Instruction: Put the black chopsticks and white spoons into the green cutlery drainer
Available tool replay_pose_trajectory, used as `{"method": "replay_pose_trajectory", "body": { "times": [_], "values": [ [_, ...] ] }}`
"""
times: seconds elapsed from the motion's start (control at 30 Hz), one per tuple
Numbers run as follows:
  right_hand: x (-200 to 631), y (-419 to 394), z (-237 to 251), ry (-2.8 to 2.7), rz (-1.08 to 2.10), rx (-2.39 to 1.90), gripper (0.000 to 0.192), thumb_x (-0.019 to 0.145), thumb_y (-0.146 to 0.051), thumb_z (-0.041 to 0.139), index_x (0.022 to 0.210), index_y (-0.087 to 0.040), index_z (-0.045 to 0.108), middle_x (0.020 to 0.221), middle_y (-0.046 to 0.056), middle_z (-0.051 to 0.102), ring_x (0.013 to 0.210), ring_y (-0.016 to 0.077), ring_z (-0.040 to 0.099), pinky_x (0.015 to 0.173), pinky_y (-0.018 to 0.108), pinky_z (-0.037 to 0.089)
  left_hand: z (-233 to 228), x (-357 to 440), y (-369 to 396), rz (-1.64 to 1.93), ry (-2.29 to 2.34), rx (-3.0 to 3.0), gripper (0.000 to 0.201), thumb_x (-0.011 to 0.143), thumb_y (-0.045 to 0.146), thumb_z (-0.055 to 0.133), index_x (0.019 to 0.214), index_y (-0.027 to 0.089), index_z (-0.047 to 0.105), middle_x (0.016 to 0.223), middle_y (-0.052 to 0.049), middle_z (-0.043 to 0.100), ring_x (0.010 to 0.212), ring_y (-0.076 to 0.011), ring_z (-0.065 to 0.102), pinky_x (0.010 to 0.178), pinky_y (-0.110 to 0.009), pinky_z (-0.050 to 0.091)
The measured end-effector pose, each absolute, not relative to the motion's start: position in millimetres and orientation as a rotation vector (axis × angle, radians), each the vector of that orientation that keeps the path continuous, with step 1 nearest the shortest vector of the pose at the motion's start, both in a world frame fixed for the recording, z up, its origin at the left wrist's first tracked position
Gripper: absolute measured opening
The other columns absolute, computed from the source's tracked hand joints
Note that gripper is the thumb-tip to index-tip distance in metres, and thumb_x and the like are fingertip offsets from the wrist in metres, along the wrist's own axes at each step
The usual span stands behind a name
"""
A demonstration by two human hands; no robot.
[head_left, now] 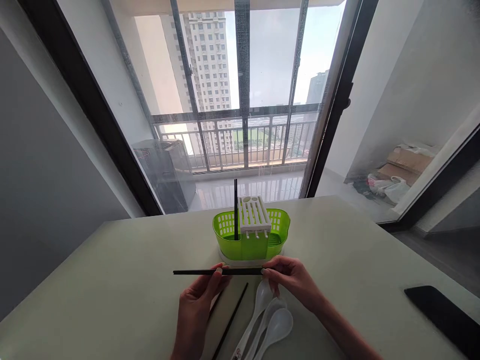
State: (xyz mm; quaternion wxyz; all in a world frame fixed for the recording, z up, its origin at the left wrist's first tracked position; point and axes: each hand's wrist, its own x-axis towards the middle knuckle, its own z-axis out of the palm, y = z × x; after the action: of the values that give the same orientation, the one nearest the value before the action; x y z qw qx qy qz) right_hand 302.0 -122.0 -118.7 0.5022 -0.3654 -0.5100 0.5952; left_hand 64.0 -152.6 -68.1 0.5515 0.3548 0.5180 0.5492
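Note:
Black chopsticks, seemingly a pair laid together, are held level above the table in both hands. My left hand pinches them near the middle, and the fingers of my right hand close on their right end. Just beyond stands a green cutlery basket with a white slotted rack over its centre. Upright in its left compartment are black chopsticks. Below my hands, another chopstick lies on the table, with one more partly hidden behind my left hand. Three white spoons lie beside them, under my right hand.
The pale table reaches to a glass sliding door with a dark frame. A flat black object lies at the table's right side. Outside the glass are a dark cabinet-like box, cardboard and plastic bags.

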Motion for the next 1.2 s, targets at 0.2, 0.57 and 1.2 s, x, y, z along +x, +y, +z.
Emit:
{"method": "replay_pose_trajectory", "body": {
  "times": [0.2,0.57,1.2],
  "values": [
    [302,-121,-119,-1.206,1.459,-0.87,0.035,0.078,-0.052,0.084,0.084,-0.018,0.074,0.062,0.002,0.074,0.056,0.0183,0.07,0.054,0.03,0.056,-71,62,-155,1.347,1.217,0.773,0.049,0.069,0.047,0.09,0.108,0.019,0.081,0.104,-0.006,0.082,0.1,-0.0275,0.078,0.104,-0.041,0.058],
    [303,-120,-118,-1.204,1.439,-0.841,0.028,0.078,-0.045,0.085,0.083,-0.019,0.078,0.066,0.003,0.078,0.058,0.0171,0.071,0.057,0.029,0.059,-71,63,-154,1.392,1.229,0.731,0.049,0.064,0.047,0.093,0.102,0.018,0.082,0.102,-0.006,0.083,0.094,-0.0248,0.079,0.094,-0.033,0.063],
    [299,-122,-117,-1.19,1.434,-0.825,0.03,0.075,-0.045,0.087,0.088,-0.019,0.08,0.065,0.003,0.077,0.056,0.0176,0.07,0.057,0.03,0.057,-29,43,-144,1.649,1.256,0.645,0.044,0.048,0.035,0.1,0.084,0.017,0.082,0.087,-0.002,0.082,0.072,-0.0139,0.076,0.076,-0.02,0.066]
  ]
}}
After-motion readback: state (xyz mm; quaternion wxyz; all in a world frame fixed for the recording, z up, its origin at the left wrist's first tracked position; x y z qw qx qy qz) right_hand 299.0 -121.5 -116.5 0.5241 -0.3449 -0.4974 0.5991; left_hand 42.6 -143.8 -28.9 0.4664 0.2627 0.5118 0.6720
